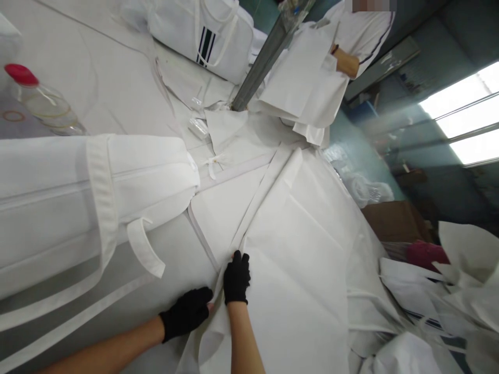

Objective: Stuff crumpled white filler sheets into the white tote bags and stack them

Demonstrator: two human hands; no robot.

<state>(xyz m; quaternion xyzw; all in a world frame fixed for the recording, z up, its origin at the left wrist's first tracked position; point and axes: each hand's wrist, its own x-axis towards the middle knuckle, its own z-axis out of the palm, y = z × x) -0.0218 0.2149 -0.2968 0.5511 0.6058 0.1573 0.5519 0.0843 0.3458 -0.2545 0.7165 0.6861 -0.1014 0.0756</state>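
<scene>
White sheet (296, 270) lay lower centre; right hand (236, 279) gripped its edge, left hand (187, 314) curled alongside, hold unclear.

1. Five o'clock: white sheet (300, 265), smooth, mostly matt, faintly creased, like coated cloth.
2. Six o'clock: black gloves (185, 314) on the hands (237, 278), matt, soft, knitted-looking cloth.
3. Nine o'clock: white bag (150, 182), smooth, leather-like, low sheen.
4. Ten o'clock: bottle (49, 106), clear glossy plastic; red cap (25, 75), smooth plastic.
5. Twelve o'clock: post (262, 62), grey, dull metal.
6. Three o'clock: box (395, 221), brown matt cardboard; crinkled wrap (366, 191), clear shiny plastic.
</scene>
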